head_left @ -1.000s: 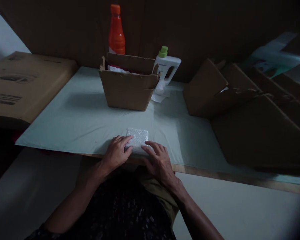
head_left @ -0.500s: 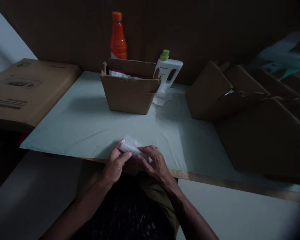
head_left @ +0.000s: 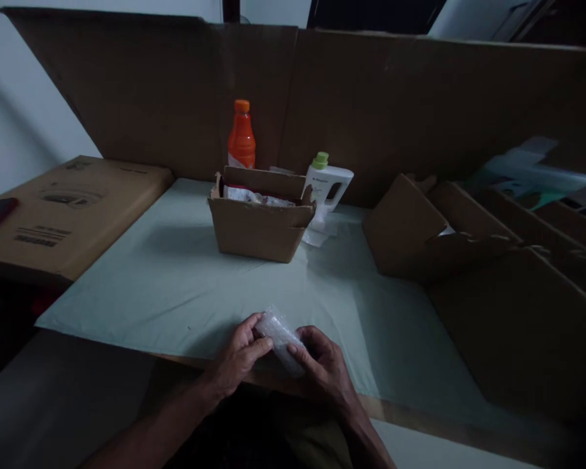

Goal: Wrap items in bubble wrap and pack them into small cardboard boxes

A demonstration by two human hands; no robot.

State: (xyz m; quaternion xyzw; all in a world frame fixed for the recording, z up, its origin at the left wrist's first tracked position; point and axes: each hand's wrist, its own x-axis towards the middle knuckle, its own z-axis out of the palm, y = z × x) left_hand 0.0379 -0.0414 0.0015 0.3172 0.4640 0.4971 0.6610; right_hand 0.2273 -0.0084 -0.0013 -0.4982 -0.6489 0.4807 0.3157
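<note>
Over the table's front edge, a small bundle of bubble wrap (head_left: 282,340) is held between both hands. My left hand (head_left: 244,355) grips its left end, with the thumb on top. On the other side, my right hand (head_left: 326,368) has its fingers closed round the right end, thumb across the top. Whatever lies inside the wrap cannot be made out. Beyond the hands stands an open cardboard box (head_left: 258,229) with packets in it.
Behind the box are an orange bottle (head_left: 243,140) and a white jug (head_left: 325,185) with a green cap. Larger cardboard boxes (head_left: 493,312) stand at the right. A flat carton (head_left: 73,208) lies at the left. A cardboard panel (head_left: 395,104) rises at the back of the cloth-covered table (head_left: 176,286).
My view has tilted up, so everything sits lower in the picture. The bubble-wrap bundle has turned to slope more steeply, and my right hand's fingers have shifted round its right end.
</note>
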